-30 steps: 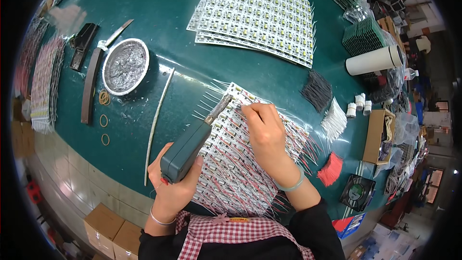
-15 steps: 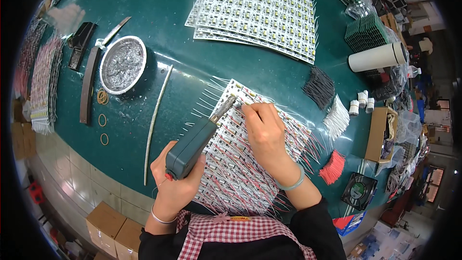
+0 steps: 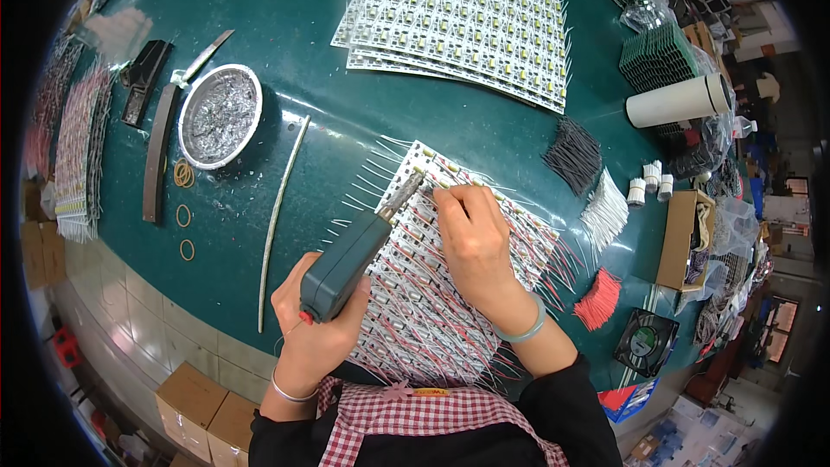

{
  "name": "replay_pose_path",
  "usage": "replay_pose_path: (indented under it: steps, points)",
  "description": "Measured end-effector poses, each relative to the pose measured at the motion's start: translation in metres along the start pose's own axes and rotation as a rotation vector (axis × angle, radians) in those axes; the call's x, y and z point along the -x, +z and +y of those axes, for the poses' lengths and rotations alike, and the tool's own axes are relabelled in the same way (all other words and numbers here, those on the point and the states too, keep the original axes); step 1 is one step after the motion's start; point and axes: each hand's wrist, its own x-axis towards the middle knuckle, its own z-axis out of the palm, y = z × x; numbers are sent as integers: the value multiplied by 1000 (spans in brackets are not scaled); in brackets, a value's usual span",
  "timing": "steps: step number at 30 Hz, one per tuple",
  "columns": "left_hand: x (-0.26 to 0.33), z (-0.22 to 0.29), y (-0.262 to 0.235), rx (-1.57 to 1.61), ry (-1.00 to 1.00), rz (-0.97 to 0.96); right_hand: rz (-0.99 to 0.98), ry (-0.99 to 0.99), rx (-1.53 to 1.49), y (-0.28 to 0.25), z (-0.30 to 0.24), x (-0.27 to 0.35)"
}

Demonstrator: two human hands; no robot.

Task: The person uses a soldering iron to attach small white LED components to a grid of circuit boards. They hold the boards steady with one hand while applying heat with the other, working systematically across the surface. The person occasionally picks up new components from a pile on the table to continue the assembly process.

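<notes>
A white circuit board panel (image 3: 393, 275) lies in front of me, covered with rows of small parts and many red and white wires. My left hand (image 3: 322, 307) is wrapped round the dark green handle of a soldering iron (image 3: 347, 264). The iron's metal tip reaches the upper left part of the panel. My right hand (image 3: 474, 238) is closed in a pinch just right of that tip, close to the board. A thin wire seems to be between its fingertips, but the fingers mostly hide it.
Several wired panels (image 3: 458, 22) lie stacked at the far side. Black wires (image 3: 572, 156), white wires (image 3: 605, 214) and red wires (image 3: 597, 299) lie in bundles at right, near a small fan (image 3: 646, 342). A bowl of solder scraps (image 3: 220, 117) and a solder stick (image 3: 283, 225) are at left.
Almost nothing differs. Both hands, the soldering iron and the panel hold nearly the same places, with only a very slight shift.
</notes>
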Motion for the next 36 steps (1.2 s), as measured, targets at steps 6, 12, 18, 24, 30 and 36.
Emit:
replay_pose_path:
  steps: [6,12,18,24,30,36]
  points:
    - [0,-2,1,-28,-4,-23,-6,-3,18,0,-1,0]
    - [0,2,-1,-41,-11,-14,-7,-6,19,0,-1,0]
    - [2,10,-6,-57,44,43,-6,-2,21,-1,-3,-1]
    - [5,2,-7,-31,73,71,1,6,14,-1,-2,0]
    - [9,1,-14,-39,44,131,-56,42,22,-44,-11,4]
    - [14,-4,-17,-39,45,94,-14,6,-87,-46,-24,-1]
